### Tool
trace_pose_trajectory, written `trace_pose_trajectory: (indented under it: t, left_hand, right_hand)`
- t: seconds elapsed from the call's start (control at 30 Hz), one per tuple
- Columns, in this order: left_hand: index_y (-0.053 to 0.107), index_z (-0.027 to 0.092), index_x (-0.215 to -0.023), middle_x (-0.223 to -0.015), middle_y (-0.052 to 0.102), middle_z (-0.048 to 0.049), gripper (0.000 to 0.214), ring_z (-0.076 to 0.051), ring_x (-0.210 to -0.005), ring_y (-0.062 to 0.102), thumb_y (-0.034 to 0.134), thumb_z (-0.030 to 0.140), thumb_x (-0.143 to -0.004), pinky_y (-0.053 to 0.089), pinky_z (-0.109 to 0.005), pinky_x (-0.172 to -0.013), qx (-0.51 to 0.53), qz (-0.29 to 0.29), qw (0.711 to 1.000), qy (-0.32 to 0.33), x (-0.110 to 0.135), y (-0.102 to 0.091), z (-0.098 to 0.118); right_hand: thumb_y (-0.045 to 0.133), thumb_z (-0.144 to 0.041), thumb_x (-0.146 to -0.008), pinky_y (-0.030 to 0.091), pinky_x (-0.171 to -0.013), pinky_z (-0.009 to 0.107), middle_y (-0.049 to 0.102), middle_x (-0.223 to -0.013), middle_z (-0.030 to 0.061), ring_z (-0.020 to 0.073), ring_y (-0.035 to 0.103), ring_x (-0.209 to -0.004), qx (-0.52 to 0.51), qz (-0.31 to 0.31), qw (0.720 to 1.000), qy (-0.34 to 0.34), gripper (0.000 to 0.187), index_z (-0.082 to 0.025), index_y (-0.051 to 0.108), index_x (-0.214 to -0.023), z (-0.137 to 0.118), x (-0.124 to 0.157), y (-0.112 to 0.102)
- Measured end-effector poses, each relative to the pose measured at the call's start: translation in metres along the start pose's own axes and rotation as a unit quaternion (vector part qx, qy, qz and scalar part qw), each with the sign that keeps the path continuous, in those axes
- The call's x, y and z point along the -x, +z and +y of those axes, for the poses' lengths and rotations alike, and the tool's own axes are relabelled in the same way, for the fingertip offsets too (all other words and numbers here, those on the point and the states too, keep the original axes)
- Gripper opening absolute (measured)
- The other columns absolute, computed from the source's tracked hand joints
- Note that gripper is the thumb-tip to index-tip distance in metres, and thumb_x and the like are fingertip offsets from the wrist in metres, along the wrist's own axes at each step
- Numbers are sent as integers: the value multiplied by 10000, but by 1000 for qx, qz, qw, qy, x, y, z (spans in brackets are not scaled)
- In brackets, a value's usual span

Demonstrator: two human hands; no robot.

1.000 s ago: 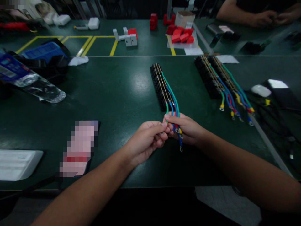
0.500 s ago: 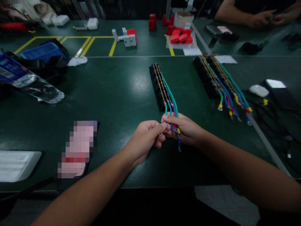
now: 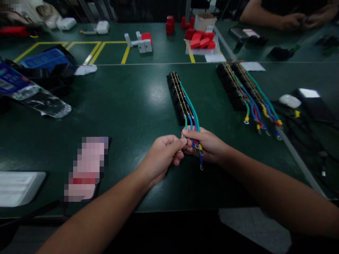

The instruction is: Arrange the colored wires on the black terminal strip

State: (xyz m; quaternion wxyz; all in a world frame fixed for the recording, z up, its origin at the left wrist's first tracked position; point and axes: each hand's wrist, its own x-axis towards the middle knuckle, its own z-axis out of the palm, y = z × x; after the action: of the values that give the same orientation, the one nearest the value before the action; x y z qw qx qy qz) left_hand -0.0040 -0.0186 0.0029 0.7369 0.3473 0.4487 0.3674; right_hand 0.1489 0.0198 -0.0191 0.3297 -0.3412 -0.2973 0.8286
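Observation:
A long black terminal block (image 3: pixel 178 95) with brass-coloured strips lies on the green table, angled away from me. Green, blue and red wires (image 3: pixel 194 114) run from it toward me, ending in ring terminals (image 3: pixel 201 165). My left hand (image 3: pixel 168 155) pinches the end of the short green wire (image 3: pixel 185 122), its ring terminal peeking out below the thumb. Right beside it, my right hand (image 3: pixel 202 141) is closed on the same green wire a little higher up. Other wires pass by its fingers; which of them it grips is partly hidden.
Two more wired terminal blocks (image 3: pixel 230 86) lie to the right, near black cables (image 3: pixel 304 130). On the left are a phone (image 3: pixel 87 165), a white box (image 3: pixel 21 187) and a plastic packet (image 3: pixel 39 97). Red parts (image 3: pixel 200 39) lie at the back; another person's hands (image 3: pixel 299 21) are beyond.
The whole view has shifted slightly. Both hands keep nearly the same pose on the green wire, and the terminal block stays in place on the table.

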Motion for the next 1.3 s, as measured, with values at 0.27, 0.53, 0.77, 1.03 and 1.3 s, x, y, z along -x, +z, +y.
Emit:
trace_pose_trajectory:
  t: [0.27, 0.53, 0.77, 1.03, 1.3]
  left_hand:
    - [566, 126, -701, -582, 538, 22, 244, -24, -435, 416, 638, 318, -831, 288, -135, -396, 2, -13, 1000, -4, 0, -3, 0]
    - [605, 102, -774, -532, 476, 53, 142, -5, -404, 370, 659, 227, -811, 285, -141, -435, 164, -97, 979, -75, -4, -7, 0]
    - [605, 99, -781, -556, 492, 41, 138, -10, -425, 391, 660, 224, -803, 280, -131, -424, 144, -77, 984, -69, -4, -6, 0]
    - [584, 115, -734, -631, 535, 19, 217, -14, -465, 406, 695, 296, -781, 263, -127, -403, 77, -31, 996, -27, -3, -2, -1]
    - [582, 110, -764, -569, 481, 43, 172, -13, -438, 383, 650, 253, -831, 286, -136, -437, 148, -87, 982, -77, -4, -6, -1]
  right_hand:
    - [757, -298, -744, 438, -421, 162, 545, -488, -31, 69, 512, -415, 6, 16, 1000, -6, 282, -147, 540, -645, -1, 1, 3]
    - [707, -355, -778, 442, -425, 169, 591, -532, 0, 73, 523, -425, 26, 0, 1000, -2, 293, -130, 581, -640, -2, 0, 0]
    - [656, -279, -829, 475, -456, 175, 607, -552, 4, 81, 559, -452, 9, 16, 1000, 14, 207, -124, 598, -705, -2, 0, 0]
    - [695, -317, -803, 449, -447, 167, 607, -589, 7, 82, 555, -477, 19, 4, 1000, -6, 222, -126, 599, -744, 0, -1, 0]
    - [703, -330, -799, 439, -454, 155, 632, -595, 26, 75, 556, -477, 27, -5, 1000, -1, 244, -119, 600, -733, -1, 0, 0]
